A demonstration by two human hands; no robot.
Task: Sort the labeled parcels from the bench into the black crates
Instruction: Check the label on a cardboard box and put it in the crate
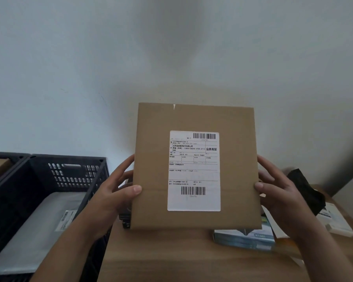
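Both forearms come up from the bottom edge of the frame, and between them I hold a flat brown cardboard parcel upright in the centre, lifted off the wooden bench that fills the lower middle. I see my left hand gripping the parcel's left edge, thumb pressed across the front face and fingers curled behind it. My right hand grips the right edge the same way, thumb tip on the front, fingers wrapped round the back. The parcel faces me squarely, and a white shipping label sits on its front, with one barcode at the label's top and another near its bottom; most of the small print is too fine for me to read.

At the left of the frame stands a black crate with slotted walls, and inside it lies a grey padded mailer carrying its own small label. Another black crate shows at the far left edge, with something brown inside it that I cannot make out.

On the bench at lower right, below and behind the parcel, I see a blue-printed box, a white box near the right edge, and a crumpled black bag just behind my right hand. A pale wall fills the upper half of the frame.
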